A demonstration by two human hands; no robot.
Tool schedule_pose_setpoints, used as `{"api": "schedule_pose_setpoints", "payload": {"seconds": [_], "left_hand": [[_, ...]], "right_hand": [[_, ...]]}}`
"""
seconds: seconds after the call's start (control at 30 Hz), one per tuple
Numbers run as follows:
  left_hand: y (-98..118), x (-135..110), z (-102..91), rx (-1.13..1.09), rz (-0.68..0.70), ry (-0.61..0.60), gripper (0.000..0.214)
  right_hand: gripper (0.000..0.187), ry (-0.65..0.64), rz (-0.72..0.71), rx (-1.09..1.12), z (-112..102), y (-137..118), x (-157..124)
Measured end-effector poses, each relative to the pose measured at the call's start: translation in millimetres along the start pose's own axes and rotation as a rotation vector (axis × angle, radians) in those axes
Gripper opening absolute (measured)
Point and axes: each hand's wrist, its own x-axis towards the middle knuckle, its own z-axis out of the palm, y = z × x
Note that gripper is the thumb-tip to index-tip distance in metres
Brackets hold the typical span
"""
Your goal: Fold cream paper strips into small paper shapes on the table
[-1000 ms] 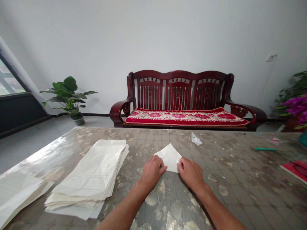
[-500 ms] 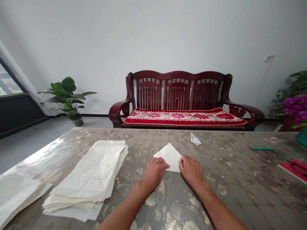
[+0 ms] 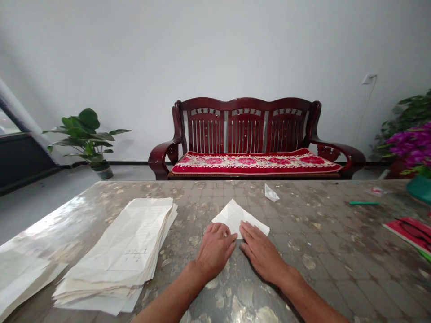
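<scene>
A folded sheet of white paper lies on the table in front of me, its point facing away and its near edge partly hidden by my hands. Over its left corner rests my left hand, fingers curled down and holding the paper against the table. My right hand lies nearly flat, its fingers stretched out over the middle of the sheet's near edge. The right corner of the paper sticks out uncovered beyond those fingers. A small folded paper boat stands farther back, slightly to the right.
Left of my hands is a stack of paper sheets, with more loose paper at the far left. On the right are a green pen, a red book with glasses, and purple flowers. A wooden bench stands behind the table.
My right hand has moved left from the paper's right corner onto its middle, and its fingers have straightened. The right corner now shows. The view has shifted slightly.
</scene>
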Motion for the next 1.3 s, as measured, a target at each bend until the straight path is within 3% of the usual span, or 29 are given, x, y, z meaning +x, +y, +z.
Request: {"api": "schedule_pose_setpoints", "payload": {"seconds": [0.07, 0.17, 0.27, 0.37, 0.43, 0.57, 0.77, 0.87, 1.0, 1.1, 1.3], "left_hand": [[-8.1, -2.1, 0.9, -0.033, 0.017, 0.038, 0.023], [-15.4, -5.1, 2.6, -0.057, 0.037, -0.004, 0.031], [-9.4, -7.7, 2.8, -0.037, 0.022, -0.049, 0.037], [8.8, -10.2, 4.4, 0.022, -0.066, -0.062, 0.037], [22.4, -11.4, 6.9, 0.049, -0.104, -0.070, 0.034], [33.0, -10.9, 6.5, 0.009, -0.083, -0.142, 0.026], [-5.8, -6.9, -17.8, -0.103, 0.096, -0.156, 0.046], [-23.2, -5.2, -26.2, -0.125, 0.094, -0.244, 0.058], [-29.1, -3.1, -28.2, -0.077, 0.068, -0.336, 0.070], [-28.0, -1.8, -24.8, -0.049, 0.092, -0.310, 0.068], [-27.1, 2.9, -11.6, -0.043, 0.167, -0.145, 0.047]], "right_hand": [[0.057, -0.037, -0.008, -0.018, -0.5, 10.7, 3.0], [0.059, -0.080, 0.004, -0.057, -4.6, 26.5, 12.3], [0.058, -0.052, 0.100, -0.118, -12.6, 32.8, 21.1], [0.051, 0.122, 0.159, -0.179, -21.3, 23.3, 20.8], [0.046, 0.194, 0.108, -0.157, -24.4, 11.1, 15.5], [0.036, 0.116, 0.010, -0.010, -21.0, -4.9, 6.0], [0.033, 0.119, -0.004, 0.086, -17.1, 9.0, 12.3], [0.033, 0.127, 0.001, 0.116, -17.8, 14.5, 15.4], [0.033, 0.150, -0.020, 0.158, -15.2, 17.3, 16.1], [0.035, 0.165, -0.025, 0.182, -13.1, 18.8, 16.2], [0.035, 0.174, -0.031, 0.209, -14.5, 18.3, 16.5]]}}
